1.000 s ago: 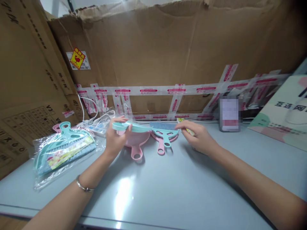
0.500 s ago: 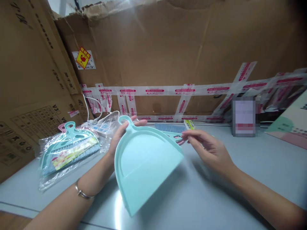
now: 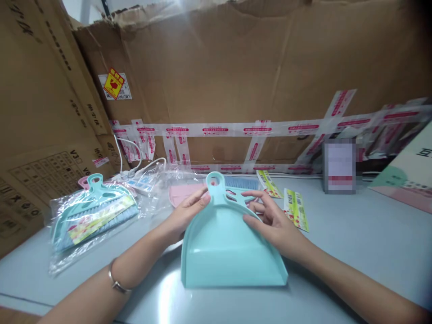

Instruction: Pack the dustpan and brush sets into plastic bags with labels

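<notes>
A light teal dustpan stands tilted in front of me, its wide lip low over the table and its looped handle pointing away. My left hand is closed at the dustpan's left side near the handle neck, its fingers partly hidden behind. At the upper right edge, my right hand grips the dustpan with the thumb on its face and bent fingers at the rim. Behind it lies a brush with blue bristles, its teal handle partly covered. A pink piece, likewise partly hidden, lies behind my left hand.
A clear bag on the left holds another teal dustpan and brush. Two yellow-green cards lie to the right. Cardboard boxes wall the back, with a power strip and cables below. A blurred-out upright object stands at right.
The dustpan has moved right and turned so its lip faces me. My right hand has come onto its edge. The pink piece and a second card now show.
</notes>
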Motion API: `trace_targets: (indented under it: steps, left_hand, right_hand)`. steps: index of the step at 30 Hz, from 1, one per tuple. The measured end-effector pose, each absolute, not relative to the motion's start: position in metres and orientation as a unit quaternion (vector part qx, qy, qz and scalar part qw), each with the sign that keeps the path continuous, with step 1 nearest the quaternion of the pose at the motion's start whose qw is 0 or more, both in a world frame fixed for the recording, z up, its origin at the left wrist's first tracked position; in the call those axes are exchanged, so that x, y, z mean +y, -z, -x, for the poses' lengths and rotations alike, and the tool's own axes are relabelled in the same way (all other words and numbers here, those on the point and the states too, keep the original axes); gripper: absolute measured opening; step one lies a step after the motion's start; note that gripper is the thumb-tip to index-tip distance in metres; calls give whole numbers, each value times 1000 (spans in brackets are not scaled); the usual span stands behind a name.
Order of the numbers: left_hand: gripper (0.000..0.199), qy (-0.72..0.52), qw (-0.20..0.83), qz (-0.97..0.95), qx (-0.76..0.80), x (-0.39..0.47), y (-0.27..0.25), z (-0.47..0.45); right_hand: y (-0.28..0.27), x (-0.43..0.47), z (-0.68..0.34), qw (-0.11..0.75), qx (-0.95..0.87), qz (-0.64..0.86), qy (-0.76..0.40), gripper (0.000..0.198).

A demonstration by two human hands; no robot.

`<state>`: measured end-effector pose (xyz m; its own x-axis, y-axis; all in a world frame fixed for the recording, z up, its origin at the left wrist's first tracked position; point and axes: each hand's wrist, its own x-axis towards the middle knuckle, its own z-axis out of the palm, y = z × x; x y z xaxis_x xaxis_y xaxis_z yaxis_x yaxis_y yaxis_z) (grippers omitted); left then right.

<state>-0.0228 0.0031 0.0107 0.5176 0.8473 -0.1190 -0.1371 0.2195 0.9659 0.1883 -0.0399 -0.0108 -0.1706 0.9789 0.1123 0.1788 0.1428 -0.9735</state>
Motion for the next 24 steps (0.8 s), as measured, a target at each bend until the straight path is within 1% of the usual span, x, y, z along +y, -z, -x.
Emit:
trace_targets:
  steps: [3, 5, 7, 10, 12, 13, 16, 18, 24]
  left_hand:
    - [54, -334, 658, -554, 386, 4, -12, 25]
    - [48, -327, 631, -579, 400, 5, -10, 24]
    - [42, -335, 613, -585, 412, 6, -7, 22]
    - [39, -352, 601, -577, 426, 6, -6, 20]
    - [39, -358, 602, -571, 427, 5, -7, 20]
    - [38, -360, 603, -571, 426, 5, -8, 20]
    - [34, -368, 595, -575, 424, 4, -9, 19]
    - [31, -369, 589, -577, 428, 4, -9, 19]
    - [31, -364, 586, -583, 430, 5, -7, 19]
  right_hand:
    - [11, -38, -193, 455, -620, 478, -424, 39]
    - [11, -35, -196, 447, -640, 479, -402, 36]
    - [13, -30, -202, 453, -662, 482, -352, 32]
    - [23, -16, -213, 446, -718, 502, -185, 31]
    - [33, -6, -220, 393, -762, 510, -75, 35]
    - [39, -2, -222, 356, -781, 511, -42, 38]
    - [51, 6, -225, 253, -822, 510, -19, 43]
    - [52, 7, -226, 215, -838, 502, -16, 43]
    - [40, 7, -228, 203, -861, 466, 5, 31]
